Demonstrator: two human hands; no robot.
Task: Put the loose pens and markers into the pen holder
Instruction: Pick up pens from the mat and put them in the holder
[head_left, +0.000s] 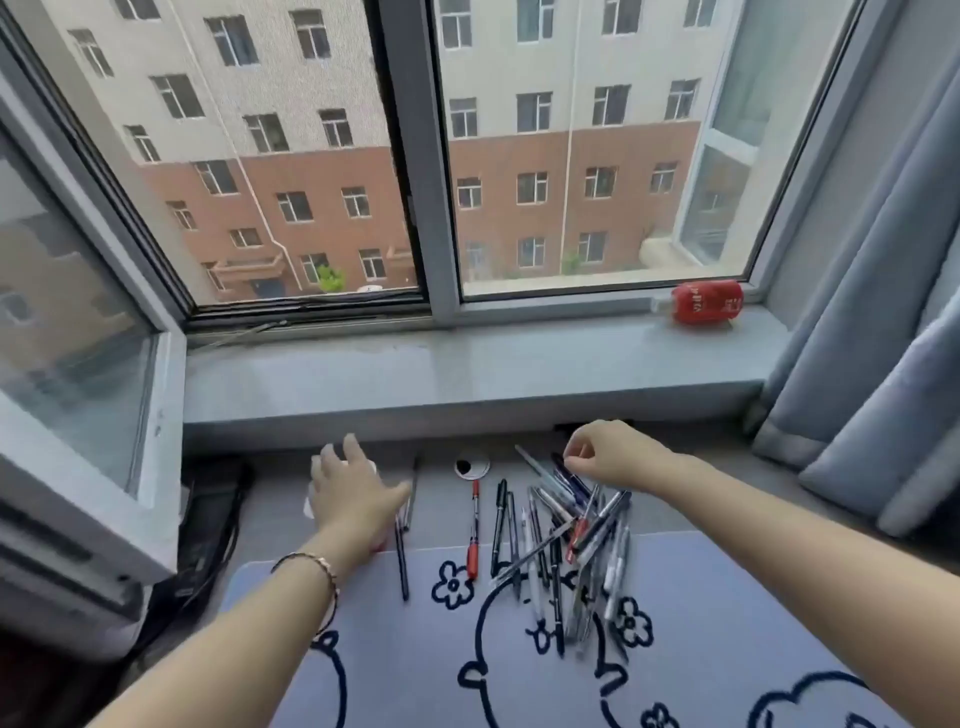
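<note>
Several loose pens and markers lie in a heap (576, 551) on a grey desk mat (395, 654). A red marker (472, 540), a black marker (498, 525) and a black pen (401, 564) lie apart to the left of the heap. My right hand (608, 457) pinches the far end of a dark blue pen (574, 480) at the heap's back edge. My left hand (353, 493) lies with fingers spread over a white pen holder (308, 503), which is mostly hidden under it.
A round white desk grommet (471, 466) sits between my hands. The grey windowsill (467, 374) runs just behind, with a red bottle (706, 304) lying on it at the right. A blue curtain (872, 374) hangs at right; an open window sash (78, 395) and cables (208, 525) are at left.
</note>
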